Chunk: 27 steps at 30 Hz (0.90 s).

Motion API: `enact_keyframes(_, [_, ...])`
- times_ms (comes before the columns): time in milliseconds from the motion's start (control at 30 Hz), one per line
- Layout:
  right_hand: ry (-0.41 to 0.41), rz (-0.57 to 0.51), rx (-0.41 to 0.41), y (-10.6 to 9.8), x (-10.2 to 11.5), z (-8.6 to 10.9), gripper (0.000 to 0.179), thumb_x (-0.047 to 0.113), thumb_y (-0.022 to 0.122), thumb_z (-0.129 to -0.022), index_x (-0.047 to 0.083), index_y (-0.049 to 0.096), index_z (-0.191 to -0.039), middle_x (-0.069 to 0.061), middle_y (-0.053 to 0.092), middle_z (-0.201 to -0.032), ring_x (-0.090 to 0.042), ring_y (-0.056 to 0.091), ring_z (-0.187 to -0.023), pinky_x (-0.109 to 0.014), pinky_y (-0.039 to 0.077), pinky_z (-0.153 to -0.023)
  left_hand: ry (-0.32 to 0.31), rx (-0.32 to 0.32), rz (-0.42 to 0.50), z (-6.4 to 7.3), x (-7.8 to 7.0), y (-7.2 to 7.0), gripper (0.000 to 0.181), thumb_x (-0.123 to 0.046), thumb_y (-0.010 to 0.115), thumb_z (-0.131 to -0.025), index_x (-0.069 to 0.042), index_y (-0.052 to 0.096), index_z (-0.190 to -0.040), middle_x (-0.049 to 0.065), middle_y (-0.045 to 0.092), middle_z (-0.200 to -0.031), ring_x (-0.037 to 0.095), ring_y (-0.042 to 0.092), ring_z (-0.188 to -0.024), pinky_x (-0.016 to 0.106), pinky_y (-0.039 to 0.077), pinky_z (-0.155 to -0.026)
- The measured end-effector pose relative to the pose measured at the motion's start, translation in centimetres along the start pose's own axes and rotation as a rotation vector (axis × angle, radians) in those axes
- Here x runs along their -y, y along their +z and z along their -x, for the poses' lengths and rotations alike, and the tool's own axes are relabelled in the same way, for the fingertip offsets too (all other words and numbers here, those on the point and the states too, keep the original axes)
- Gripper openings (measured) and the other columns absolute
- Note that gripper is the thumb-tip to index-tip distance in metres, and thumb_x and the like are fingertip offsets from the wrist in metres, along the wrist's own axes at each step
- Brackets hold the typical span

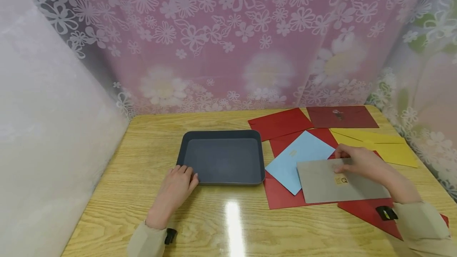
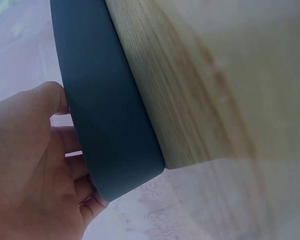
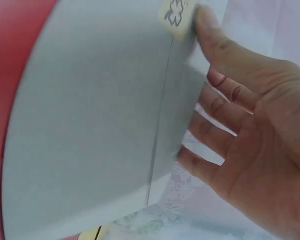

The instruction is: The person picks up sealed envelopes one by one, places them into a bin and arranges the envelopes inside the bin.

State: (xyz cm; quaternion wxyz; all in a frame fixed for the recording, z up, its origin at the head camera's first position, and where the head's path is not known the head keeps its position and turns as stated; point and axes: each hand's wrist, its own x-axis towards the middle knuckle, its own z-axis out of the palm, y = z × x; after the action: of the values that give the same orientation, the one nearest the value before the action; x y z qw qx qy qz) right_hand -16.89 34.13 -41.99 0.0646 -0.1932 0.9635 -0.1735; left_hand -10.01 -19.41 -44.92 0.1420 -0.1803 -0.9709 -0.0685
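Tray (image 1: 223,160) and left hand (image 1: 175,188) meet at the near left corner, where we hook our fingers over the rim. Well apart from it, our right hand (image 1: 369,165) pinches the far edge of a grey envelope (image 1: 317,187) between thumb and fingers. Under that hand, it covers parts of red envelopes (image 1: 280,198) and, toward our left hand, a blue envelope (image 1: 299,156). Beyond our right hand, a yellow envelope (image 1: 396,154) and a maroon envelope (image 1: 351,120) lie on the desk (image 1: 200,225).

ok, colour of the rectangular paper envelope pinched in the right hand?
Grey. The rectangular paper envelope shows best in the head view.
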Motion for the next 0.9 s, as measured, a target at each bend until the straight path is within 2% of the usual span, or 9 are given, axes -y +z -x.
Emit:
enact_keyframes(133, [-0.09, 0.036, -0.135, -0.3, 0.5, 0.1, 0.02, 0.019, 0.081, -0.085, 0.02, 0.062, -0.094, 0.011, 0.067, -0.088, -0.013, 0.065, -0.079, -0.03, 0.052, -0.067, 0.004, -0.011, -0.001, 0.0, 0.0, 0.0, 0.031, -0.018, 0.065, -0.098, -0.014, 0.05, -0.071, -0.001, 0.043, -0.067, 0.02, 0.039, -0.064, 0.033, 0.034, -0.065])
enact_keyframes(300, [-0.151, 0.061, -0.315, -0.6, 1.5, -0.3, 0.014, 0.009, 0.077, -0.088, 0.017, 0.07, -0.096, 0.011, 0.067, -0.085, -0.007, 0.062, -0.074, -0.029, 0.051, -0.064, 0.011, -0.023, -0.005, 0.0, 0.0, 0.0, 0.031, -0.017, 0.066, -0.098, -0.013, 0.05, -0.071, 0.0, 0.044, -0.067, 0.02, 0.04, -0.063, 0.033, 0.034, -0.064])
enact_keyframes(467, [-0.157, 0.077, -0.462, -1.4, 3.6, -1.1, 0.015, 0.006, 0.075, -0.09, 0.014, 0.07, -0.101, 0.003, 0.069, -0.088, -0.014, 0.063, -0.075, -0.031, 0.049, -0.064, 0.008, -0.016, -0.006, 0.0, 0.0, 0.0, 0.032, -0.017, 0.066, -0.098, -0.013, 0.05, -0.071, 0.0, 0.044, -0.067, 0.02, 0.041, -0.063, 0.033, 0.034, -0.064])
enact_keyframes(700, [-0.277, 0.052, -0.73, -2.3, 7.6, -3.6, 0.026, -0.003, 0.077, -0.085, 0.011, 0.074, -0.107, -0.002, 0.069, -0.089, -0.013, 0.054, -0.071, -0.019, 0.036, -0.064, 0.013, -0.022, -0.008, 0.1, 0.0, 0.0, 0.032, -0.018, 0.065, -0.098, -0.013, 0.05, -0.07, 0.0, 0.042, -0.066, 0.02, 0.039, -0.063, 0.033, 0.034, -0.064])
enact_keyframes(800, [-0.298, 0.0, -0.777, -2.2, 9.8, -5.0, 0.025, -0.003, 0.076, -0.086, 0.008, 0.074, -0.107, -0.005, 0.07, -0.091, -0.016, 0.059, -0.076, -0.018, 0.038, -0.068, 0.017, -0.029, -0.007, 0.1, 0.1, 0.0, 0.033, -0.018, 0.065, -0.098, -0.014, 0.049, -0.07, -0.001, 0.041, -0.066, 0.019, 0.038, -0.062, 0.032, 0.033, -0.064])
enact_keyframes(900, [-0.289, -0.059, -0.781, -1.9, 12.1, -6.5, 0.021, -0.001, 0.075, -0.088, 0.008, 0.074, -0.107, -0.006, 0.071, -0.095, -0.02, 0.065, -0.081, -0.018, 0.043, -0.071, 0.021, -0.026, -0.008, 0.1, 0.1, 0.0, 0.035, -0.018, 0.065, -0.098, -0.015, 0.047, -0.069, -0.001, 0.039, -0.065, 0.018, 0.037, -0.062, 0.032, 0.032, -0.064])
